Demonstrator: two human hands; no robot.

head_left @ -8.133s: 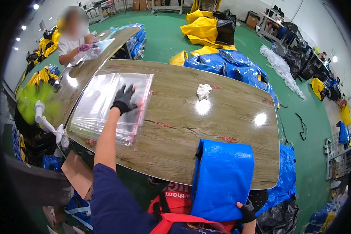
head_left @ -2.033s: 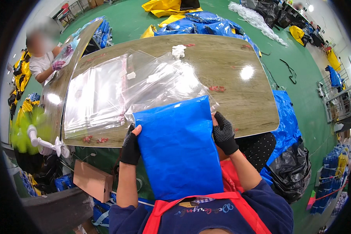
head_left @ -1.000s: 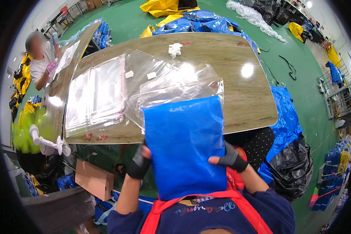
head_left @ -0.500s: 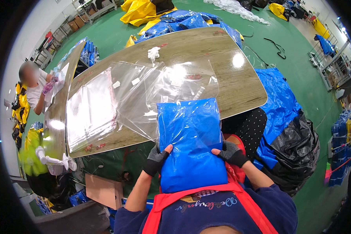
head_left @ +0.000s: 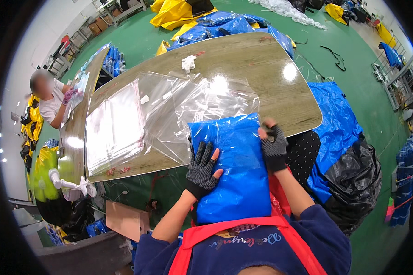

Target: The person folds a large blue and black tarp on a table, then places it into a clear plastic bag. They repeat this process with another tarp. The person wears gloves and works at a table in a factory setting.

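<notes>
A folded blue sheet bundle (head_left: 234,195) reaches from my lap up to the table edge, its far part inside a clear plastic bag (head_left: 236,144). My left hand (head_left: 203,169), in a dark dotted fingerless glove, lies flat on the bundle's left side with the fingers spread. At the far right edge is my right hand (head_left: 274,144), gloved alike, with curled fingers. Whatever lies between those fingers is too small to make out. Loose clear bags (head_left: 170,107) lie on the table beyond the bundle, beside a neat stack of clear bags (head_left: 114,128).
The wood-look table (head_left: 248,55) carries a crumpled white scrap (head_left: 188,63). Blue sheeting (head_left: 332,110) and black sheeting (head_left: 353,183) pile up at the right. Another person (head_left: 53,98) works at a side table on the left. A cardboard box (head_left: 126,220) stands low at left.
My left hand has moved up from the bundle's edge and now lies flat on it. My right hand has slid away from me to the bundle's far right corner. The view shifted slightly.
</notes>
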